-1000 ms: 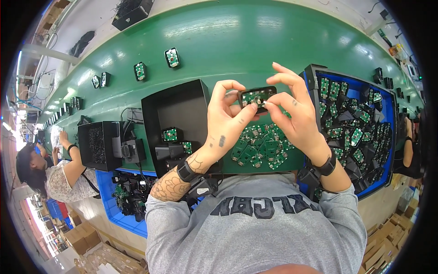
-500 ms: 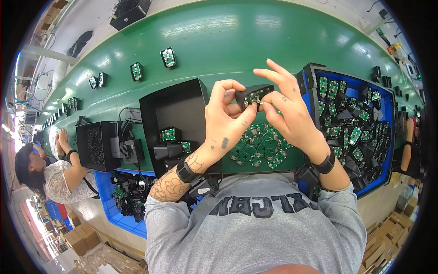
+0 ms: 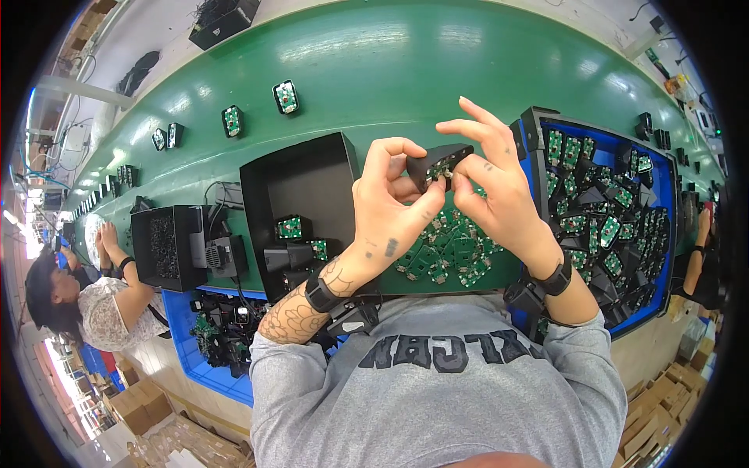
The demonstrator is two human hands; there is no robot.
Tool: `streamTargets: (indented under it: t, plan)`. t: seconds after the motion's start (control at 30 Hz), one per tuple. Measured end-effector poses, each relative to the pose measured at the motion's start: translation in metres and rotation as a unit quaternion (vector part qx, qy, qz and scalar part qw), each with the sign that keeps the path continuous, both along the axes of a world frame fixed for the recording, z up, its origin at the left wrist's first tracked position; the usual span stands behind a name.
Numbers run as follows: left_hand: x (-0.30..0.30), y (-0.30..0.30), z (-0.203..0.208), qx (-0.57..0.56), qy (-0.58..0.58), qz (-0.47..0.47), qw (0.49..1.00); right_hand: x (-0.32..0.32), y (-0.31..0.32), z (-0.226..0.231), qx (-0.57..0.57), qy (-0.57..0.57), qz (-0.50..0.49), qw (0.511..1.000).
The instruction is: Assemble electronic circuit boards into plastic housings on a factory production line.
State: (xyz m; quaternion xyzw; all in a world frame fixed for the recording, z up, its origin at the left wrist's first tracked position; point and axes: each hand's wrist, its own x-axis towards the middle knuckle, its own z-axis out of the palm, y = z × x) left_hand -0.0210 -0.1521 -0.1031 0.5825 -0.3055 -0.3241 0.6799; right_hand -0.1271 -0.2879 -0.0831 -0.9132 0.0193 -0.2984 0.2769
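A black plastic housing (image 3: pixel 421 167) with a green circuit board (image 3: pixel 441 167) in its open side is held up over the bench. My left hand (image 3: pixel 394 195) is closed round the housing's left end, thumb against its lower edge by the board. My right hand (image 3: pixel 499 183) has thumb and forefinger pinched together at the board's right edge, with its other fingers raised. What lies between those fingertips is too small to make out. Below both hands, a pile of loose green circuit boards (image 3: pixel 452 253) lies on the green bench (image 3: pixel 390 93).
To the left stands a black tray (image 3: pixel 300 168) with several housings, beside a black box (image 3: pixel 164 249) of small dark parts. A blue bin (image 3: pixel 667 257) on the right holds many housings with boards. A blue crate (image 3: pixel 187 343) sits lower left. A co-worker (image 3: pixel 117 308) works at far left.
The housing has turned slightly in my left hand, showing more of its black outer side. Both hands have shifted only a little and stay at the board.
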Motion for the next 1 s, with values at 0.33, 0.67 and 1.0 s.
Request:
streamTargets:
  t: [0.33, 0.67, 1.0]
  plan:
    - [-0.003, -0.002, -0.002, -0.002, -0.103, 0.04, 0.994, -0.002, 0.007, 0.003, -0.003, 0.039, -0.027, 0.999]
    - [-0.006, -0.001, -0.008, -0.014, -0.18, 0.037, 0.983, -0.006, 0.001, 0.007, 0.054, 0.07, -0.005, 0.996]
    - [-0.012, 0.0, -0.011, 0.002, -0.199, 0.051, 0.979, -0.008, 0.007, -0.002, 0.072, 0.065, -0.014, 0.995]
